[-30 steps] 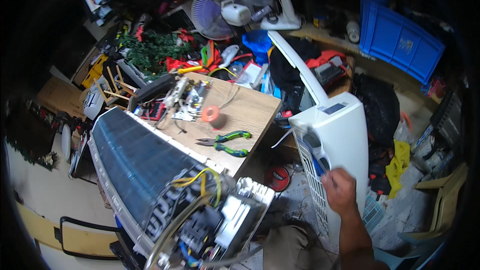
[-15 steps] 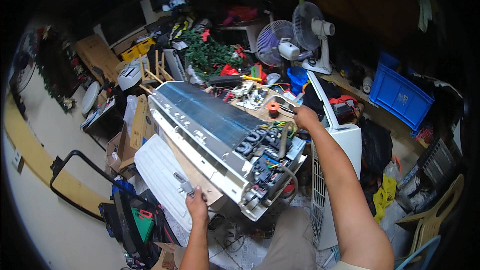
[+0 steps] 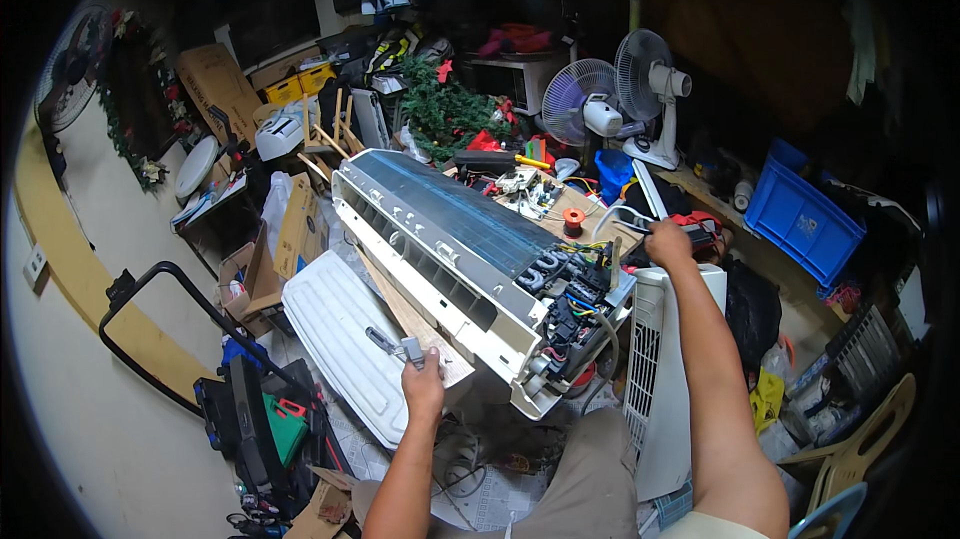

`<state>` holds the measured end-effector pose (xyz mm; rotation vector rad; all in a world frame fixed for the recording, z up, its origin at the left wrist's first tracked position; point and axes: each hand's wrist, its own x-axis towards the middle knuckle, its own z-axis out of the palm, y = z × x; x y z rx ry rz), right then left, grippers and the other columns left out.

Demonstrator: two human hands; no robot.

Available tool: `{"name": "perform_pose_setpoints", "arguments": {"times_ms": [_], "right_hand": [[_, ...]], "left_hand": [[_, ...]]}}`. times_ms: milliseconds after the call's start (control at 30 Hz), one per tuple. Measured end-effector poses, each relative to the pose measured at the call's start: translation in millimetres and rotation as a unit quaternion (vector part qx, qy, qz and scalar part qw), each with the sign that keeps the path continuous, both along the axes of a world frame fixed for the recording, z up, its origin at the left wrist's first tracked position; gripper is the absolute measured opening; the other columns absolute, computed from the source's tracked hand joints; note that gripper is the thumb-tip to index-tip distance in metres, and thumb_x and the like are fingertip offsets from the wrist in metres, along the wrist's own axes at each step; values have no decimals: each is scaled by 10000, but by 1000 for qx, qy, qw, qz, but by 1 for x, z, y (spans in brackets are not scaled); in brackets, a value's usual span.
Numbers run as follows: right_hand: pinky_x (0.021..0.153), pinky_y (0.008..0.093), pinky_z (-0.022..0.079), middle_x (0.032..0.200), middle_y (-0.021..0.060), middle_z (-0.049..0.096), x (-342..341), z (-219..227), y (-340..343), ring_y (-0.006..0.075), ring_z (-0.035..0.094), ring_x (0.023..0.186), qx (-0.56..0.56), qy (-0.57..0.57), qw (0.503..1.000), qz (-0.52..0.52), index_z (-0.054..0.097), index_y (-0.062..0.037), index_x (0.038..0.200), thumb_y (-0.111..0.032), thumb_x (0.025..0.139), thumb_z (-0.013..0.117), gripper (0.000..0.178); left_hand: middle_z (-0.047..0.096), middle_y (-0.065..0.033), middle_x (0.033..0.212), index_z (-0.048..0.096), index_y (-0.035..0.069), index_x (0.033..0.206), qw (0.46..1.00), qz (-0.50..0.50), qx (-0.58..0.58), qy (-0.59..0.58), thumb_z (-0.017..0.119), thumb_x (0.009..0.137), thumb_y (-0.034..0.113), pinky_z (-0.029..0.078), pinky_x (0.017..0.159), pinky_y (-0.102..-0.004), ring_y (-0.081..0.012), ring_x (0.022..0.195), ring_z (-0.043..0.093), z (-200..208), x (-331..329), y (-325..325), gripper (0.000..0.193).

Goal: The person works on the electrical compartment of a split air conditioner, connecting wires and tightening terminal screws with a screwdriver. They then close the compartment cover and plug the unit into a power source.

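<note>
In front of me lies an uncovered air conditioner indoor unit (image 3: 450,269), slanting across a wooden board. Its finned coil faces up, and wiring (image 3: 575,314) with copper bends is exposed at its near right end. My left hand (image 3: 423,389) is closed on a grey power plug (image 3: 412,350), left of the unit's near end. A clear or metallic piece (image 3: 380,339) sticks out beside the plug. My right hand (image 3: 669,243) is closed around a pale grey cable (image 3: 618,211), beyond the wiring end. A spool of copper-coloured wire (image 3: 573,221) stands nearby.
A white ribbed panel (image 3: 340,329) lies left of the unit. A white cover with a grille (image 3: 665,379) stands at the right. Beyond are electric fans (image 3: 640,79), a blue crate (image 3: 800,209) and green artificial foliage (image 3: 445,109). A black handle frame (image 3: 150,284) rises at left.
The whole view has shifted, so the unit sits farther right in the picture. My left hand has turned the plug slightly. My right hand keeps its hold on the cable.
</note>
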<state>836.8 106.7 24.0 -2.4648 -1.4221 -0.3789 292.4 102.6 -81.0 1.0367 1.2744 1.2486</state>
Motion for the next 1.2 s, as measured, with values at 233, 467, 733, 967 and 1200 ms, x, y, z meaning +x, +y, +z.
{"name": "perform_pose_setpoints", "arguments": {"times_ms": [233, 467, 733, 967, 1200], "right_hand": [[998, 474, 582, 1255, 207, 761, -25, -23, 61, 383, 732, 1154, -40, 117, 984, 129, 763, -159, 1338, -370, 932, 730, 458], [995, 452, 576, 1240, 218, 767, -23, -34, 56, 385, 741, 1140, -26, 220, 961, 163, 619, -167, 1514, -436, 903, 813, 696], [943, 403, 584, 1124, 159, 796, 11, 4, -32, 298, 766, 1045, 136, 277, 941, 138, 760, -73, 1271, -272, 952, 772, 376], [739, 316, 582, 951, 126, 785, -152, 122, -171, 181, 741, 817, 390, 260, 785, 404, 785, 13, 1075, -143, 959, 776, 194], [877, 412, 572, 1123, 87, 713, -265, 70, -157, 281, 689, 1015, 317, 104, 878, 344, 746, -58, 1081, -145, 823, 839, 288]], "left_hand": [[567, 9, 706, 616, 74, 932, 1000, -5, 4, 5, 654, 1084, 292, 394, 521, -292, -95, 581, 496, 7, -3, -2, 269], [570, 23, 723, 627, 68, 977, 1000, -16, 7, 10, 682, 1082, 283, 408, 555, -277, -85, 617, 510, 3, -7, 3, 246], [532, 32, 807, 585, 52, 1242, 991, -81, 84, 72, 649, 1067, 305, 343, 501, -228, -48, 598, 447, 54, -12, -24, 315], [601, -31, 910, 510, -8, 1433, 937, -215, 268, -64, 793, 983, 226, 463, 619, -230, -85, 719, 558, 144, 15, -46, 581], [666, -109, 1076, 459, -27, 1369, 833, -232, 486, 125, 887, 899, 143, 558, 882, -355, -214, 956, 669, 138, 99, -26, 657]]}}
